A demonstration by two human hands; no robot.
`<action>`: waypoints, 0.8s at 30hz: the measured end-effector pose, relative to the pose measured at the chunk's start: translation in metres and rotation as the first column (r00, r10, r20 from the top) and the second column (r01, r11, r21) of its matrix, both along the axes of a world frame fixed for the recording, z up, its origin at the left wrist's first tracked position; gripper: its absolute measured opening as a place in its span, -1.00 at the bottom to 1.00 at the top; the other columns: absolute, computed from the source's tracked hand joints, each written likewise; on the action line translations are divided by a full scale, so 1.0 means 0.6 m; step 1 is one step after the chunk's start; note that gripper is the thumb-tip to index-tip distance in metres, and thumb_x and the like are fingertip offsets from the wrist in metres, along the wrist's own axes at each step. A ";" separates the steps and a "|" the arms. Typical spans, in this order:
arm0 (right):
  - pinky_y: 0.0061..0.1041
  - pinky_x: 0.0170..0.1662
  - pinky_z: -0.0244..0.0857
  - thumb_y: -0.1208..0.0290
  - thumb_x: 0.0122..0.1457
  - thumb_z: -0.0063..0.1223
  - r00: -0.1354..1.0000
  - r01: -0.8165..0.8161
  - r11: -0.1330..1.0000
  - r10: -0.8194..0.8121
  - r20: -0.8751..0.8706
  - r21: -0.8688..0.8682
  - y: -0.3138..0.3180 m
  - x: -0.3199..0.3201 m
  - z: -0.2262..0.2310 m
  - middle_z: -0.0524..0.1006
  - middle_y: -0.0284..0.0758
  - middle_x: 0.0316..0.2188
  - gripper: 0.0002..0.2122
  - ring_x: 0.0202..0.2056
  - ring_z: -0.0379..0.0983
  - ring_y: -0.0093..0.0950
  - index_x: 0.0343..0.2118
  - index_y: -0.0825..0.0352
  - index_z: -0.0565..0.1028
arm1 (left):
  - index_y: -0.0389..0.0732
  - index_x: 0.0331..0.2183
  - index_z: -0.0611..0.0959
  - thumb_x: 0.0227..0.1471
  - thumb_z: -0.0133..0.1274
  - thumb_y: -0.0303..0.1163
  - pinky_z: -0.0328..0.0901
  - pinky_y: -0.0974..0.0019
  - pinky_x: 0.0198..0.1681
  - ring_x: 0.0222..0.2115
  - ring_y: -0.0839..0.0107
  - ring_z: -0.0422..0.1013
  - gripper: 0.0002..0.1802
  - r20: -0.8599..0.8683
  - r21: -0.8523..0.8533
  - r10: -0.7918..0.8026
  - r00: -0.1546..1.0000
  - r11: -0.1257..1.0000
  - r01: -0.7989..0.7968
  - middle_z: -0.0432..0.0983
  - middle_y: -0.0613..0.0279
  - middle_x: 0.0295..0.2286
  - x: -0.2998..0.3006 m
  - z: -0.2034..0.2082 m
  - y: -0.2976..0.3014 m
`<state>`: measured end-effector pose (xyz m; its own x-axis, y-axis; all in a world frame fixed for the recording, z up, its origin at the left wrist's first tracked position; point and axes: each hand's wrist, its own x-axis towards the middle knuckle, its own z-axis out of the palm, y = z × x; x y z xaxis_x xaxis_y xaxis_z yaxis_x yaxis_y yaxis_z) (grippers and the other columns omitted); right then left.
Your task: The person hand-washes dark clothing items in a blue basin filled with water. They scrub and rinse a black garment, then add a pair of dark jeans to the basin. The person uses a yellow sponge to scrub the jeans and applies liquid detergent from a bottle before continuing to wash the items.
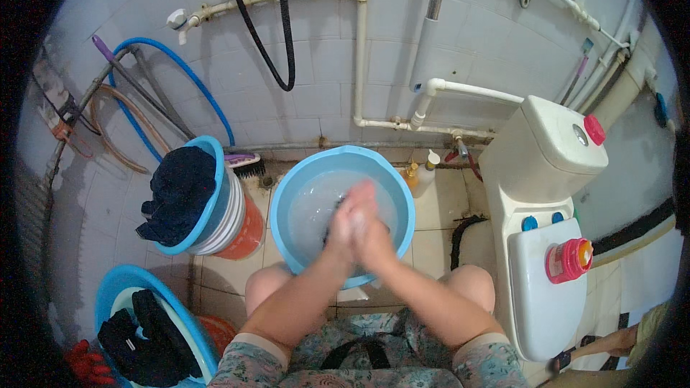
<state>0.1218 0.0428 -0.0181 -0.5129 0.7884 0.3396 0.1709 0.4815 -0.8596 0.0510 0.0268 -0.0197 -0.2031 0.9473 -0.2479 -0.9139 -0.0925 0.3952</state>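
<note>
Both my hands meet over a light blue basin (pixel 282 194) of cloudy water on the floor. My left hand (pixel 343 228) and my right hand (pixel 370 226) press against each other, fingers closed and partly blurred by motion. A whitish patch, perhaps suds, shows between them. Beneath and beside the hands, a dark patch shows in the water, perhaps cloth; its kind is hidden. Whether anything is pinched between the palms cannot be made out.
Left, dark clothes (pixel 183 183) fill a blue basin on stacked buckets; more dark clothes (pixel 154 341) lie in a nearer tub. A scrubbing brush (pixel 246 164) and pump bottles (pixel 427 172) stand behind my basin. A pink jar (pixel 568 260) sits on the toilet lid (pixel 543 316). Another person's limb (pixel 607 345) shows lower right.
</note>
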 end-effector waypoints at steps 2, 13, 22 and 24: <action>-0.39 0.20 -0.13 0.21 0.28 -0.46 0.983 -0.181 0.968 0.172 0.065 0.174 -0.049 -0.001 0.027 0.14 -0.06 0.13 -0.54 0.18 0.02 -0.23 0.13 0.42 0.10 | -0.15 0.14 0.11 0.17 -0.27 -0.14 -0.08 0.24 0.18 0.12 0.39 0.02 -0.44 -0.050 0.160 0.168 0.985 0.974 -0.158 0.06 0.23 0.12 -0.045 -0.053 0.013; -0.40 0.22 -0.19 0.19 0.26 -0.47 0.989 -0.139 0.986 0.133 -0.066 -0.095 -0.008 0.010 -0.001 -0.06 -0.05 0.21 -0.52 0.23 -0.15 -0.24 0.16 0.38 0.05 | -0.16 0.08 0.25 0.13 -0.20 -0.11 0.06 0.26 0.09 0.02 0.40 0.18 -0.46 -0.102 -0.005 0.172 0.980 0.985 -0.174 0.22 0.27 0.04 -0.038 -0.061 0.031; -0.31 0.24 -0.32 0.31 0.23 -0.42 0.975 -0.223 0.974 0.223 0.015 0.043 -0.035 0.023 0.011 0.01 -0.08 0.19 -0.56 0.24 -0.18 -0.19 0.15 0.38 0.11 | -0.16 0.11 0.20 0.20 -0.41 -0.10 -0.02 0.22 0.15 0.07 0.33 0.12 -0.47 -0.071 -0.064 0.125 0.990 0.989 -0.130 0.17 0.21 0.07 -0.016 -0.005 0.015; -0.33 0.24 -0.30 0.34 0.22 -0.41 0.987 -0.155 0.986 0.152 -0.044 -0.064 -0.003 0.023 -0.009 0.02 -0.07 0.19 -0.56 0.24 -0.18 -0.18 0.15 0.38 0.10 | -0.16 0.11 0.19 0.19 -0.38 -0.09 -0.02 0.21 0.15 0.07 0.32 0.11 -0.47 -0.156 -0.155 0.031 0.987 0.986 -0.056 0.15 0.21 0.08 0.011 0.014 0.002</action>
<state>0.1359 0.0412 -0.0235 -0.6171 0.7230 0.3106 0.0652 0.4404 -0.8954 0.0577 0.0278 -0.0113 -0.2903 0.8879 -0.3569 -0.8382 -0.0560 0.5424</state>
